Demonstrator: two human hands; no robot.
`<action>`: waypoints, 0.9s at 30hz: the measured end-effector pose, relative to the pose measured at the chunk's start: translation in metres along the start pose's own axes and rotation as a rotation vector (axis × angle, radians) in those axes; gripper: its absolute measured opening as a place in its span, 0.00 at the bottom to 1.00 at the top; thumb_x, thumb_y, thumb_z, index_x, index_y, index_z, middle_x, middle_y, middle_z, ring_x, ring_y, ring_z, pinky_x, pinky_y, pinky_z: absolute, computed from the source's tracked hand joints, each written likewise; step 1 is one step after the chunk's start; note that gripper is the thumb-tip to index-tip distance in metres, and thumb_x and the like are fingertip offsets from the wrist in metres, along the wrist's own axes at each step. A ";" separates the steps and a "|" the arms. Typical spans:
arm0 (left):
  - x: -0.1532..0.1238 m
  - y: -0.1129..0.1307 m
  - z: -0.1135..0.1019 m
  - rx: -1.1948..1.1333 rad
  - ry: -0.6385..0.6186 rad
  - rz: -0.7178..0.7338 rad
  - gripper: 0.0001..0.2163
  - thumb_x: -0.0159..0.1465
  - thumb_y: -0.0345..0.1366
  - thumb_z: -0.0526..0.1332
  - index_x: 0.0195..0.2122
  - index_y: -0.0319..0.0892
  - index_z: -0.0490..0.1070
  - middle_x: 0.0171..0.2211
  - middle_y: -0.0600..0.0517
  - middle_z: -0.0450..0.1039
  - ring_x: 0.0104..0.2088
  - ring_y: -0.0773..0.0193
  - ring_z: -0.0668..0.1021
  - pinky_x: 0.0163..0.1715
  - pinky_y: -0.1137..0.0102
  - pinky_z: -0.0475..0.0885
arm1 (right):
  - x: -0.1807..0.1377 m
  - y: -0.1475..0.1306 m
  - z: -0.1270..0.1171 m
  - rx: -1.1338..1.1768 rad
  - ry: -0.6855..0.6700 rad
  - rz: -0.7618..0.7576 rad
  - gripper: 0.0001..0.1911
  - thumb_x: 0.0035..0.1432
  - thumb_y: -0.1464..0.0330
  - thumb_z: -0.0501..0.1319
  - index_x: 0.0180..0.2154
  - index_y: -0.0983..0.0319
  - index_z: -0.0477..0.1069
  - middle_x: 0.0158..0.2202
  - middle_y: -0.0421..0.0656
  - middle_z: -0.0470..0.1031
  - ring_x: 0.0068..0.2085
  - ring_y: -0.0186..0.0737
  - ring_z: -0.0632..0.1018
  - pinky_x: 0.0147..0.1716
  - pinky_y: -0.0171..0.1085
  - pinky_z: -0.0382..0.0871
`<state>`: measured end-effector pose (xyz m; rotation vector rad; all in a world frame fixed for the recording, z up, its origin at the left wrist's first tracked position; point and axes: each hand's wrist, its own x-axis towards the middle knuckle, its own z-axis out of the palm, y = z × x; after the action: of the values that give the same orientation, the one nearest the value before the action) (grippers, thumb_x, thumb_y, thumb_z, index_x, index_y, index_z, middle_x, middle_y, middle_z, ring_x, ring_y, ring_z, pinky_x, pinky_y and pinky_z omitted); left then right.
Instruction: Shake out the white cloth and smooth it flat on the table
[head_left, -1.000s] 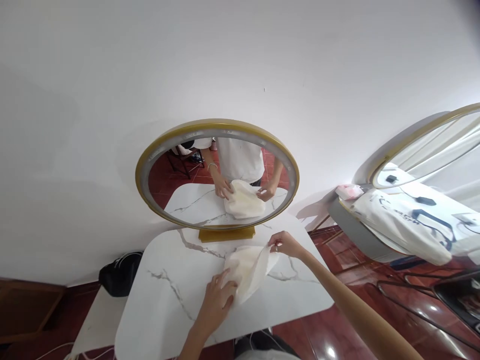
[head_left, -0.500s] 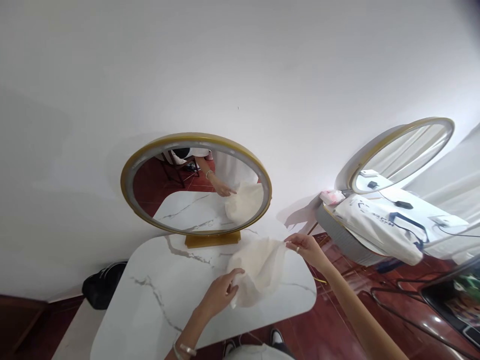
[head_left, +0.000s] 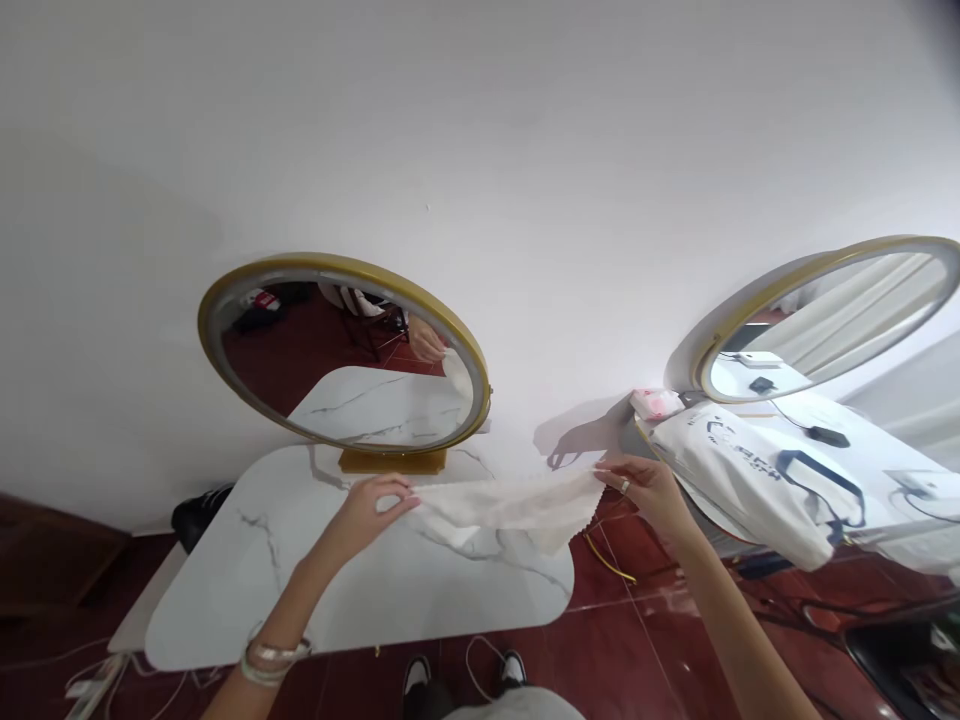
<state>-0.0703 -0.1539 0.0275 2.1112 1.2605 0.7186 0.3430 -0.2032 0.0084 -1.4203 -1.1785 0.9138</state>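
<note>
A thin, soft, cream-white sheet (head_left: 510, 502) is stretched sideways above the marble-patterned white table (head_left: 337, 600). Its right edge looks jagged, and whether it is cloth or a plastic bag I cannot tell. My left hand (head_left: 375, 512) pinches its left end between thumb and fingers. At the opposite upper corner, my right hand (head_left: 637, 490) is closed on the sheet, a ring on one finger. The lower part hangs in loose folds over the table's right side. Behind it stands a round gold-framed mirror (head_left: 345, 262) on a gold base (head_left: 393, 461), reflecting one hand and part of the sheet.
To the right, a second table (head_left: 862, 412) carries another round mirror (head_left: 825, 320), a pink-white packet (head_left: 657, 403), a white printed cloth bag (head_left: 735, 465) and a black adapter (head_left: 828, 437). A black bag (head_left: 196, 518) lies behind the left edge. Cables (head_left: 480, 665) trail on the red floor.
The bunched sheet has been lifted off the table and pulled out into a wide strip. My left hand has moved up and left, away from my right. The view has shifted rightward.
</note>
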 end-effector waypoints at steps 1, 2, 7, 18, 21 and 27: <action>0.001 0.008 -0.005 -0.023 0.037 -0.008 0.14 0.58 0.49 0.62 0.26 0.45 0.78 0.34 0.50 0.79 0.35 0.60 0.79 0.33 0.70 0.75 | 0.001 -0.005 -0.005 0.027 0.004 -0.002 0.18 0.38 0.54 0.73 0.27 0.59 0.78 0.30 0.45 0.79 0.33 0.42 0.78 0.35 0.39 0.73; 0.001 0.016 -0.010 -0.065 0.070 -0.017 0.13 0.57 0.50 0.63 0.27 0.45 0.78 0.34 0.50 0.79 0.35 0.60 0.79 0.33 0.70 0.75 | 0.000 -0.010 -0.010 0.062 0.016 -0.010 0.17 0.37 0.55 0.74 0.26 0.59 0.78 0.30 0.44 0.79 0.33 0.41 0.77 0.35 0.39 0.73; -0.007 0.046 -0.031 -0.219 0.100 -0.031 0.14 0.55 0.50 0.66 0.27 0.44 0.79 0.33 0.48 0.79 0.34 0.60 0.79 0.33 0.67 0.77 | -0.007 -0.038 -0.023 0.117 0.056 -0.046 0.17 0.31 0.56 0.76 0.20 0.58 0.74 0.25 0.41 0.76 0.28 0.37 0.75 0.28 0.36 0.71; -0.064 0.063 -0.048 -0.076 -0.005 -0.015 0.09 0.61 0.45 0.61 0.28 0.47 0.74 0.33 0.52 0.76 0.35 0.62 0.77 0.39 0.69 0.75 | -0.083 -0.052 -0.002 0.214 0.090 0.044 0.16 0.41 0.59 0.73 0.27 0.59 0.70 0.25 0.38 0.70 0.18 0.28 0.65 0.14 0.30 0.56; -0.093 0.062 -0.048 -0.223 -0.206 -0.075 0.15 0.63 0.45 0.58 0.23 0.47 0.75 0.35 0.49 0.74 0.33 0.64 0.76 0.38 0.69 0.75 | -0.123 -0.053 0.000 0.288 0.062 0.170 0.17 0.44 0.60 0.72 0.31 0.58 0.67 0.27 0.37 0.68 0.17 0.26 0.62 0.12 0.29 0.52; -0.106 0.057 -0.049 -0.214 -0.240 -0.140 0.13 0.63 0.46 0.57 0.30 0.49 0.78 0.38 0.49 0.73 0.36 0.62 0.76 0.36 0.71 0.74 | -0.144 -0.051 0.002 0.318 0.075 0.239 0.18 0.44 0.60 0.72 0.34 0.56 0.67 0.27 0.37 0.68 0.20 0.29 0.67 0.13 0.28 0.55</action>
<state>-0.1141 -0.2616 0.0846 1.8540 1.1336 0.4981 0.2987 -0.3434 0.0500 -1.3374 -0.7769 1.1477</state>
